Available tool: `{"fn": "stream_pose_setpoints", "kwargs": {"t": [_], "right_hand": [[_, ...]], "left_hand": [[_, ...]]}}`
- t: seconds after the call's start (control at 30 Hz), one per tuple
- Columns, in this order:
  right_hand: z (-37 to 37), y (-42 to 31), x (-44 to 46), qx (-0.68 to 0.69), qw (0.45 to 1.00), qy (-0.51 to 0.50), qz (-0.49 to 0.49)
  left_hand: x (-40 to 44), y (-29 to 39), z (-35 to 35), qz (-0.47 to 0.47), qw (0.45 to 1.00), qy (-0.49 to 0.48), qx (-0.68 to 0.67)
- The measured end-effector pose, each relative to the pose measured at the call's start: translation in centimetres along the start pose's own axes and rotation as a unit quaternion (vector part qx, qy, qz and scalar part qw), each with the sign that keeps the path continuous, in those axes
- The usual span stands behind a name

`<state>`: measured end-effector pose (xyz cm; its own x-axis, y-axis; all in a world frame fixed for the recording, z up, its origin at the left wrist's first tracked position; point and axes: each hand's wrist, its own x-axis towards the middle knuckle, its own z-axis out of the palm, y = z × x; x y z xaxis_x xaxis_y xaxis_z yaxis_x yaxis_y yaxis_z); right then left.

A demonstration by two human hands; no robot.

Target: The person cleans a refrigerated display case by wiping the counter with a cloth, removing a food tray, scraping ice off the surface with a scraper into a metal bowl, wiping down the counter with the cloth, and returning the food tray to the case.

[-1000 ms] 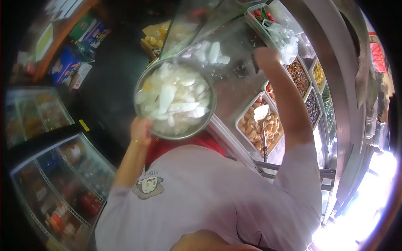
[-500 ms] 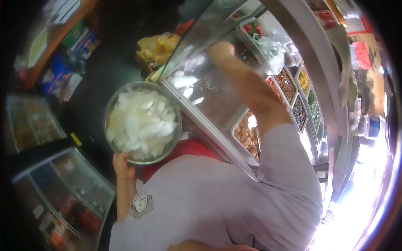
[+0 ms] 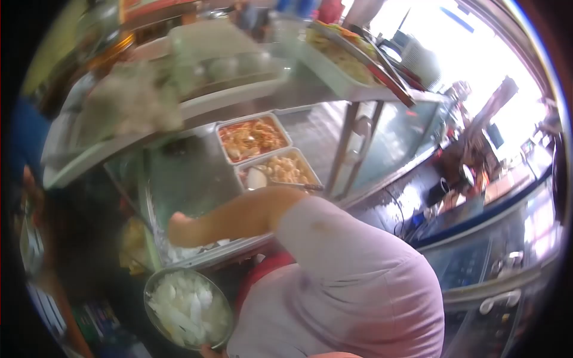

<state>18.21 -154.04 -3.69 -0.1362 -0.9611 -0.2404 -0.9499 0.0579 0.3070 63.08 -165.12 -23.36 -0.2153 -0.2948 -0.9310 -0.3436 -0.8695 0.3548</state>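
Two trays point(image 3: 262, 154) stand on the surface point(image 3: 182, 179) beyond the right hand point(image 3: 180, 230), its grip unclear; rightward, the room point(image 3: 486, 128) is bright. Below, the left hand point(image 3: 210, 351) grips the bowl point(image 3: 223, 307), mouth up, long axis slanting handward.

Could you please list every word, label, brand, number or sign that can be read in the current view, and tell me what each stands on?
No text can be read.
Dim packages at lower left: too blurred to tell any print.
Metal bowl: no lettering seen.
Light shirt: no lettering on the part in view.
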Motion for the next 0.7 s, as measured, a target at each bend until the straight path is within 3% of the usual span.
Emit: {"fn": "stream_pose_setpoints", "kwargs": {"t": [0.07, 0.13, 0.17, 0.23, 0.3, 0.37, 0.4, 0.43, 0.47, 0.5, 0.57, 0.67, 0.7], "right_hand": [[4.0, 5.3, -1.1, 0.021, 0.996, -0.085, 0.030], [1.6, 9.2, -8.7, 0.188, 0.957, -0.125, 0.184], [7.1, 12.0, -8.9, 0.078, 0.978, -0.185, 0.048], [17.4, 15.8, -10.3, 0.044, 0.955, -0.290, -0.050], [20.8, 15.8, -14.8, 0.210, 0.904, -0.371, 0.028], [11.8, 10.9, -21.2, 0.352, 0.831, -0.288, 0.320], [14.6, 10.9, -19.7, 0.256, 0.909, -0.302, 0.129], [19.9, 11.3, -16.5, 0.144, 0.940, -0.300, -0.071], [22.7, 10.6, -14.1, 0.023, 0.921, -0.280, -0.269], [23.3, 9.0, -13.0, 0.147, 0.943, -0.263, -0.141], [24.1, 6.1, -11.0, 0.383, 0.892, -0.207, 0.118], [16.9, 3.2, -9.3, 0.387, 0.873, -0.248, 0.162], [16.4, 2.5, -8.8, 0.432, 0.854, -0.209, 0.200]], "left_hand": [[-1.1, 1.1, 0.6, 0.083, 0.996, -0.004, 0.024], [-1.7, 2.1, 2.4, 0.134, 0.990, -0.015, 0.052], [-1.9, 2.4, 3.5, 0.144, 0.987, -0.021, 0.063], [-2.3, 3.4, 5.3, 0.158, 0.983, -0.034, 0.082], [-2.4, 4.1, 6.5, 0.169, 0.980, -0.042, 0.100], [-2.8, 4.8, 7.5, 0.176, 0.976, -0.050, 0.118], [-3.0, 4.9, 7.8, 0.179, 0.975, -0.052, 0.124], [-3.1, 4.9, 8.0, 0.182, 0.974, -0.053, 0.128], [-3.4, 5.1, 8.3, 0.184, 0.972, -0.054, 0.133], [-3.6, 5.2, 8.3, 0.186, 0.972, -0.053, 0.135], [-4.2, 5.5, 8.3, 0.191, 0.970, -0.050, 0.140], [-5.3, 5.6, 7.7, 0.196, 0.969, -0.042, 0.147], [-5.7, 5.6, 7.3, 0.200, 0.968, -0.040, 0.148]]}}
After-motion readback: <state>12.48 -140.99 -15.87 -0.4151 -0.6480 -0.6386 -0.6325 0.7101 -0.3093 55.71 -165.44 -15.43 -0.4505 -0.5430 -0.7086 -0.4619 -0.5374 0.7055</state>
